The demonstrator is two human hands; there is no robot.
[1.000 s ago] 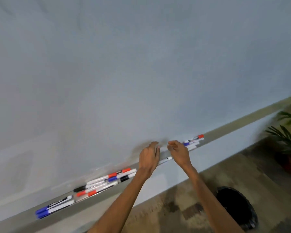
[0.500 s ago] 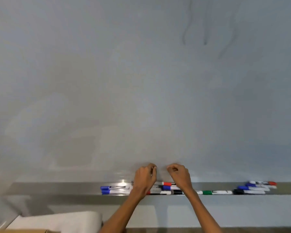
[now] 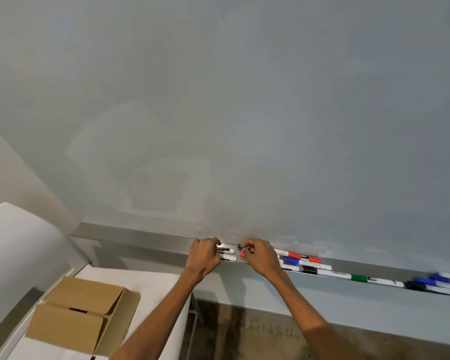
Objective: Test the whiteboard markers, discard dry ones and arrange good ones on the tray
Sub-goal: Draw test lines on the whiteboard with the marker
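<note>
Two hands on a white marker [image 3: 226,249] just above the whiteboard tray [image 3: 140,239].
The left hand [image 3: 205,257] curls round the barrel. The right hand [image 3: 260,258] pinches the black end, cap or tip I cannot tell. A red marker [image 3: 300,256], blue marker [image 3: 292,261] and green marker [image 3: 359,278] lie along the tray toward its right end.

A white-barrelled marker [image 3: 226,248] is held in the curled fingers of the left grip [image 3: 205,258] at the marker tray [image 3: 140,239]. A small black piece [image 3: 240,247], cap or tip not distinguishable, is pinched by the right grip [image 3: 260,258] just beside it. Further right, a red marker [image 3: 300,256] and a green marker [image 3: 359,278] are laid in the tray. A cardboard box [image 3: 81,315] is noted on the table [image 3: 151,281].
</note>
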